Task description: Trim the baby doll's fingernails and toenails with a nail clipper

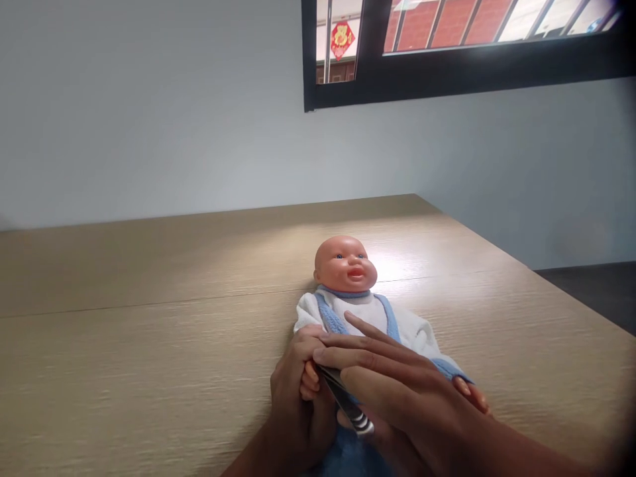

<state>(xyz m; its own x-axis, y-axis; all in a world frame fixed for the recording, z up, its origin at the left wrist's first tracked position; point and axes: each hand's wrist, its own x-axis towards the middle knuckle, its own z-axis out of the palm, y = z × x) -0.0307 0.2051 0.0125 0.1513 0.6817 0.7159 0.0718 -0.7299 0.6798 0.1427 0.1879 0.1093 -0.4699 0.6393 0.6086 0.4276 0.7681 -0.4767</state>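
A baby doll in a white top with blue trim lies on its back on the wooden table, its head away from me. My left hand is closed round one of the doll's arms, and its small plastic fingers show between my thumb and fingers. Over the doll's belly, my right hand grips a shiny metal nail clipper close to those doll fingers. The clipper's striped end points toward me, and its far end is hidden under my fingers. My right fingertips touch my left hand. The doll's other hand lies free at the right.
The wooden table spreads out around the doll, with its edge running down the right side. Behind it stands a pale wall. A dark-framed window with bars outside is at the upper right.
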